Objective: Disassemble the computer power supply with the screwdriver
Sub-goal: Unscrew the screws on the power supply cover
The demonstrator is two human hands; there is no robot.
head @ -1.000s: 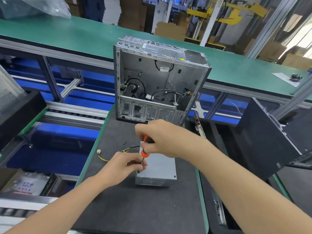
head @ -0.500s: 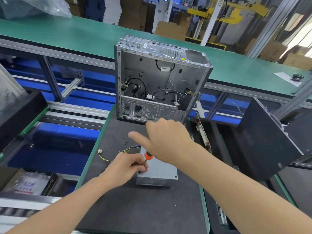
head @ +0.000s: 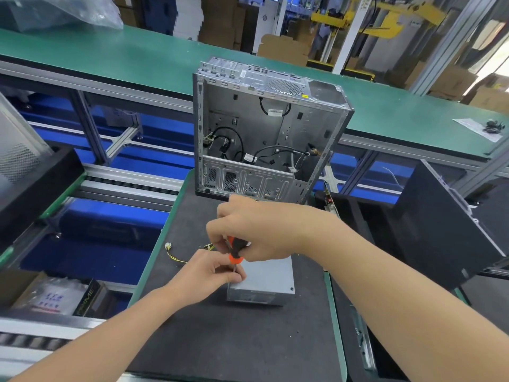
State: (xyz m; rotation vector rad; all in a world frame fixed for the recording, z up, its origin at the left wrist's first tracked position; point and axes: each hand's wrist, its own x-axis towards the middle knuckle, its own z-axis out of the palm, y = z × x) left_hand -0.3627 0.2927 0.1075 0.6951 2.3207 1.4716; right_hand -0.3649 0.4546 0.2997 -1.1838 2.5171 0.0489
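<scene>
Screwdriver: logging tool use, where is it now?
The screwdriver is mid-frame in the head view, its orange handle gripped by the right hand, its shaft pinched by the left hand at the left edge of the power supply.

Bright, even light (edges bowed, corners soft).

Lower left of the frame: pale lettering, seemingly "PRIME", running along the side of a black box [head: 89, 299]. Just left of it, blue print on a clear bag [head: 52, 297], too blurred to read. Nothing legible on the white label [head: 275, 112] inside the open computer case [head: 311, 128].
</scene>
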